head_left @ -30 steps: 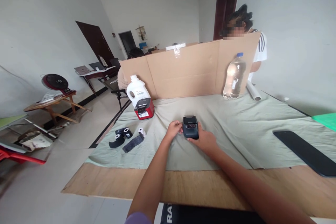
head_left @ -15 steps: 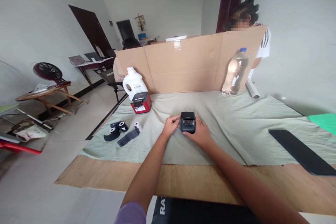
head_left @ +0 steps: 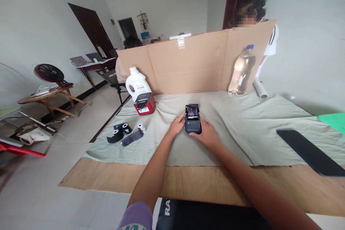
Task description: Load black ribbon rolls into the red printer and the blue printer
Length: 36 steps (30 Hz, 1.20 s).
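A small black label printer (head_left: 193, 123) sits on the pale green cloth (head_left: 242, 129) in the middle of the table, its lid standing up at the back. My left hand (head_left: 177, 125) grips its left side with the fingers curled against it. My right hand (head_left: 206, 133) holds its right side and front. Left of the printer lie several dark paper rolls (head_left: 125, 133) on the cloth.
A red and black printer (head_left: 144, 103) and a white jug (head_left: 137, 84) stand at the back left. A cardboard screen (head_left: 194, 63) runs across the back, a water bottle (head_left: 241, 72) before it. A black slab (head_left: 309, 151) lies at the right. Another person stands behind the screen.
The printer's lid has come up and now stands open at the back. Both hands have stayed on the printer's sides.
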{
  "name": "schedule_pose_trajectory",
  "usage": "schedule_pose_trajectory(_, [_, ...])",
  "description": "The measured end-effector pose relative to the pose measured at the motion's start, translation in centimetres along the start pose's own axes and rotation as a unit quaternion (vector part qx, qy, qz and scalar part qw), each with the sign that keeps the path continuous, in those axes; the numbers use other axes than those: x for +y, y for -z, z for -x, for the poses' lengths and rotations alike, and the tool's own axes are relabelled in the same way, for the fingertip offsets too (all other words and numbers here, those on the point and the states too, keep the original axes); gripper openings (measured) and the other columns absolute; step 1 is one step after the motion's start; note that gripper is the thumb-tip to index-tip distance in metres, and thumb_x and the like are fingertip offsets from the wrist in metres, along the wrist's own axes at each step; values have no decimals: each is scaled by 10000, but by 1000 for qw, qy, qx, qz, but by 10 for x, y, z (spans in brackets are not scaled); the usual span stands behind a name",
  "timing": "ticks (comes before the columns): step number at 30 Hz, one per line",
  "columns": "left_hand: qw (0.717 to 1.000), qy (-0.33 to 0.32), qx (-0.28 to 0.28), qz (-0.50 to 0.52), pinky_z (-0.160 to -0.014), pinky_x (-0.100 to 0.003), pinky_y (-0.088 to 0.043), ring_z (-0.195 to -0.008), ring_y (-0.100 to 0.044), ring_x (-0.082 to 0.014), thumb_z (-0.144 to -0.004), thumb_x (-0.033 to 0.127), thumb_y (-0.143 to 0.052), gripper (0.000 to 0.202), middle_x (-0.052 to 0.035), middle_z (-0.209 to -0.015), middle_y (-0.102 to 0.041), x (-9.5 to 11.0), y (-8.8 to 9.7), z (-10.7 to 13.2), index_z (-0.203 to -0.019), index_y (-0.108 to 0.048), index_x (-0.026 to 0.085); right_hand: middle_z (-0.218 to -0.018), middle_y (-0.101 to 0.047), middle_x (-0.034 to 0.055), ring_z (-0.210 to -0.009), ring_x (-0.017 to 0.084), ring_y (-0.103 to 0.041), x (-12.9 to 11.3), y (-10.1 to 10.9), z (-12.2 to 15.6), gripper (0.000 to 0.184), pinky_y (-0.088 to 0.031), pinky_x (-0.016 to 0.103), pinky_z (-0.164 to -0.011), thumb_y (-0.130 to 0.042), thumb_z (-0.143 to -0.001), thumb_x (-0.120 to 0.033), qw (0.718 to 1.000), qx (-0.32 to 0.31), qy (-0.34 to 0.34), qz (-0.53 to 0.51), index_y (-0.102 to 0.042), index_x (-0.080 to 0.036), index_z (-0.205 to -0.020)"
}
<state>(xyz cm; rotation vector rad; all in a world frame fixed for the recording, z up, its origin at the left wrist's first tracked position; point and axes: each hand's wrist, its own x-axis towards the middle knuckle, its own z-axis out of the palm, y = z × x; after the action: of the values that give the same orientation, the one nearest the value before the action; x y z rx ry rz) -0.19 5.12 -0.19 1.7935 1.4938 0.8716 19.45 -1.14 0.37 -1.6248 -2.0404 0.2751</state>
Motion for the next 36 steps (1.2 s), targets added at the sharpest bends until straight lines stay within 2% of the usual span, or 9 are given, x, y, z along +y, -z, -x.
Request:
schedule_pose_trajectory(9, [995,21,-11,-92,-966,-341,-470,-1054,-668,-256,-951,230,-389,543,-15,-844,-763,6,-1,0,-1472,-521,309,-1348,-612,207,-1232,386,-542,8,-9,-4,1006,-428,438,-958,-732,-768,-573,1000,8,7,-3,-296,-115,-1551])
schedule_pose_trajectory(15, [996,16,4,-91,-960,-345,-472,-1059,-674,-263,-946,210,-396,566,-23,-914,-777,7,-3,2,-1495,-487,312,-1335,-612,204,-1222,396,-545,13,-12,-5,998,-421,463,-967,-703,-771,-595,1000,8,18,-5,-286,-123,-1545])
schedule_pose_trajectory(22, [997,19,10,-74,-939,-357,-493,-986,-697,-268,-935,220,-439,558,-20,-752,-755,7,-2,3,-1488,-504,262,-1328,-620,198,-1225,406,-542,16,-17,-7,970,-419,505,-1001,-712,-732,-612,999,25,15,-29,-369,-150,-1513])
schedule_pose_trajectory(25, [998,-21,22,-48,-984,-372,-484,-1023,-693,-261,-925,201,-434,547,-35,-917,-783,1,-3,3,-1455,-546,275,-1372,-604,185,-1237,378,-547,21,-18,-10,834,-414,516,-1037,-617,-801,-616,993,45,5,-107,-447,-150,-1472])
schedule_pose_trajectory(27, [996,-86,17,0,-1047,-356,-453,-1143,-656,-239,-917,180,-422,528,-36,-1164,-751,-6,-5,2,-1404,-601,279,-1406,-592,159,-1250,328,-557,24,-15,-16,693,-419,486,-1056,-482,-892,-591,981,57,-7,-186,-503,-164,-1437])
schedule_pose_trajectory(29, [987,-150,-6,59,-1080,-325,-425,-1209,-619,-213,-902,152,-404,506,-29,-1289,-698,-12,-7,0,-1319,-673,253,-1393,-614,127,-1254,276,-570,27,-8,-25,595,-438,435,-1049,-363,-956,-543,967,60,-12,-246,-564,-187,-1388])
schedule_pose_trajectory(32, [977,-172,-23,120,-963,-292,-475,-1019,-660,-192,-870,135,-393,447,-43,-1081,-748,-20,-11,-5,-1118,-761,192,-1275,-685,110,-1162,240,-623,26,10,-49,504,-472,369,-988,-353,-974,-454,977,32,-11,-212,-671,-194,-1267])
schedule_pose_trajectory(34, [976,-152,-18,152,-782,-262,-487,-784,-625,-168,-849,143,-399,403,-24,-815,-704,-22,-13,-8,-1007,-769,167,-1195,-710,115,-1124,241,-628,20,21,-70,438,-462,354,-976,-421,-955,-391,996,-22,-10,-91,-721,-190,-1202])
schedule_pose_trajectory(36, [972,-138,-14,187,-643,-236,-426,-629,-522,-141,-830,148,-400,378,10,-644,-576,-22,-14,-10,-957,-756,154,-1146,-721,108,-1198,264,-577,9,30,-93,366,-414,365,-1022,-507,-921,-337,992,-109,2,57,-754,-211,-1159])
